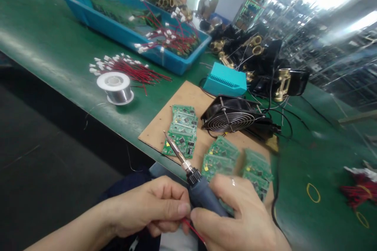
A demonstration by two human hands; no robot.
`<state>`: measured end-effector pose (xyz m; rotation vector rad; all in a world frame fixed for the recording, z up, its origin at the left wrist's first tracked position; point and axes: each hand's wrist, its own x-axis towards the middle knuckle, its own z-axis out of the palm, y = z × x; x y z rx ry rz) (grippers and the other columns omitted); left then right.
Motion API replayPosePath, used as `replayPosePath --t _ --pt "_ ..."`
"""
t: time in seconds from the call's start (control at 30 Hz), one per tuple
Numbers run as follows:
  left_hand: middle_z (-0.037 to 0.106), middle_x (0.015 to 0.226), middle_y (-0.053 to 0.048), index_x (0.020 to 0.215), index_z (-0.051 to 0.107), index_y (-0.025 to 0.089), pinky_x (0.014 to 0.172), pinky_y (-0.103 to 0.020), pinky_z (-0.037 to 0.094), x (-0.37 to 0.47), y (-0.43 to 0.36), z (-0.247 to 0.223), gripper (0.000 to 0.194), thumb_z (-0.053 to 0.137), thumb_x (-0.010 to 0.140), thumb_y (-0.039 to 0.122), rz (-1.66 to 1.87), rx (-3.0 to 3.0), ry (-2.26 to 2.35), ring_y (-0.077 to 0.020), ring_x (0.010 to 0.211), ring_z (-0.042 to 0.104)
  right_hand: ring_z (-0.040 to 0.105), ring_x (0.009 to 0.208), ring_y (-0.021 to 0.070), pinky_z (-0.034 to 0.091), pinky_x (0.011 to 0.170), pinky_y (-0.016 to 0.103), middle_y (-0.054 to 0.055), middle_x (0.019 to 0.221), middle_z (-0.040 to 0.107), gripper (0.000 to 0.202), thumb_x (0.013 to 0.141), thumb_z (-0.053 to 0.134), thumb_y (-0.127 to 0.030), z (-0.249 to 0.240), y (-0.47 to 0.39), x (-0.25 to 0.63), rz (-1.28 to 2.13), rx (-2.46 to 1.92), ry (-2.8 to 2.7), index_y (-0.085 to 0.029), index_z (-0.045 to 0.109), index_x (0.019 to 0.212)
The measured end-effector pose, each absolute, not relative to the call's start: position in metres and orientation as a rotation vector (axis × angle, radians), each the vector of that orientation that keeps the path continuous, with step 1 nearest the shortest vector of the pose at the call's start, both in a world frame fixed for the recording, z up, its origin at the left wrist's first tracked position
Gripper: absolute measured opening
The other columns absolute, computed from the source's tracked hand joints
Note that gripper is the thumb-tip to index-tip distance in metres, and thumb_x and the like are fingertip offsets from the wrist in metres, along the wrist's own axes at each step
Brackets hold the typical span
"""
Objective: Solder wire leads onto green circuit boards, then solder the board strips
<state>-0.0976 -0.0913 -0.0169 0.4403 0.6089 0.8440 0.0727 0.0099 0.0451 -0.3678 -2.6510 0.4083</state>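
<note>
My right hand [240, 213] is wrapped round the dark handle of a soldering iron [204, 196], whose bare metal tip points up and left over green circuit boards [181, 141]. Between the thumb and fingers of my left hand [156, 204] a thin red wire [196, 232] is pinched. The wire runs down beneath my right hand, with the right thumb close to it; its far end is hidden. Both hands are close together in front of the table edge. More circuit boards [218, 160] lie in overlapping rows on a brown board [157, 125], partly covered by my right hand.
A solder spool [118, 91] stands left, before red wires with white connectors [132, 70]. Behind is a blue tray [108, 27] of boards and wires. A black fan [231, 117], teal box [225, 80] and brass fittings [282, 84] stand right. A person sits across the table.
</note>
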Motion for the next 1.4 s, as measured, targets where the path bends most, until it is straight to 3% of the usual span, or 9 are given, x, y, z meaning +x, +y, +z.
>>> replayPosePath --t 0.17,0.4,0.47,0.57,0.73,0.87,1.0,1.27,1.4 --pt "0.033 0.052 0.012 0.073 0.048 0.018 0.036 -0.019 0.005 -0.095 -0.091 -0.019 0.053 0.079 0.07 0.062 0.937 0.294 0.744 -0.0024 0.043 0.013 0.043 0.043 0.0094 0.033 0.046 0.025 -0.004 0.049 0.042 0.028 0.083 0.048 -0.016 0.048 0.002 0.061 0.236 -0.524 -2.563 -0.022 0.039 0.057" --pt "0.04 0.046 0.011 0.078 0.056 0.017 0.035 -0.02 0.008 -0.101 -0.096 -0.022 0.056 0.074 0.07 0.069 0.845 0.419 0.686 -0.0017 0.035 0.019 0.041 0.041 0.0077 0.03 0.042 0.022 -0.006 0.05 0.04 0.025 0.084 0.049 -0.013 0.04 0.009 0.06 0.251 -0.385 -2.591 -0.022 0.04 0.062" --pt "0.044 0.047 0.01 0.08 0.06 0.017 0.036 -0.02 0.013 -0.102 -0.096 -0.022 0.053 0.078 0.067 0.064 0.818 0.456 0.68 -0.0025 0.035 0.024 0.043 0.04 0.0067 0.031 0.041 0.021 -0.007 0.049 0.04 0.027 0.084 0.05 -0.017 0.039 0.011 0.061 0.307 -0.47 -2.587 -0.022 0.038 0.061" --pt "0.052 0.053 0.006 0.077 0.063 0.017 0.046 -0.02 0.027 -0.099 -0.097 -0.022 0.033 0.07 0.079 0.049 0.88 0.648 0.94 -0.0059 0.045 0.037 0.043 0.039 0.0053 0.03 0.039 0.019 -0.007 0.047 0.039 0.03 0.086 0.051 -0.019 0.039 0.012 0.061 0.337 -0.485 -2.598 -0.021 0.036 0.059" --pt "0.055 0.071 0.003 0.074 0.058 0.019 0.065 -0.023 0.036 -0.092 -0.099 -0.021 0.022 0.055 0.09 0.034 1.053 0.954 1.433 -0.0107 0.068 0.048 0.038 0.041 0.0071 0.026 0.041 0.021 -0.006 0.051 0.038 0.026 0.085 0.051 -0.012 0.035 0.01 0.058 0.281 -0.309 -2.598 -0.021 0.047 0.061" --pt "0.049 0.072 0.005 0.084 0.055 0.019 0.06 -0.021 0.036 -0.097 -0.099 -0.016 0.034 0.074 0.074 0.046 1.101 0.575 1.029 -0.0094 0.064 0.04 0.038 0.043 0.0082 0.026 0.043 0.023 -0.005 0.052 0.038 0.024 0.082 0.052 -0.008 0.025 0.007 0.056 0.285 -0.333 -2.54 -0.022 0.054 0.062" --pt "0.043 0.058 0.006 0.072 0.056 0.017 0.051 -0.02 0.028 -0.103 -0.1 -0.012 0.04 0.077 0.069 0.051 1.118 0.536 1.039 -0.0071 0.054 0.032 0.037 0.047 0.0097 0.026 0.045 0.024 -0.005 0.057 0.041 0.022 0.084 0.056 -0.008 0.012 0.007 0.057 0.285 -0.246 -2.517 -0.025 0.066 0.076" --pt "0.065 0.059 0.002 0.07 0.074 0.021 0.051 -0.017 0.041 -0.115 -0.098 -0.007 0.016 0.066 0.081 0.028 1.238 1.105 1.548 -0.0093 0.053 0.056 0.041 0.054 0.012 0.027 0.051 0.026 -0.003 0.062 0.044 0.017 0.093 0.056 -0.012 0.001 0.017 0.054 0.271 -0.177 -2.526 -0.023 0.069 0.09" --pt "0.064 0.058 0.004 0.068 0.072 0.022 0.049 -0.014 0.04 -0.127 -0.095 -0.003 0.014 0.066 0.081 0.02 1.254 1.34 1.612 -0.007 0.051 0.057 0.053 0.06 0.0136 0.038 0.052 0.025 0.0 0.07 0.056 0.018 0.094 0.056 -0.016 -0.002 0.02 0.055 0.327 -0.18 -2.537 -0.025 0.068 0.105"
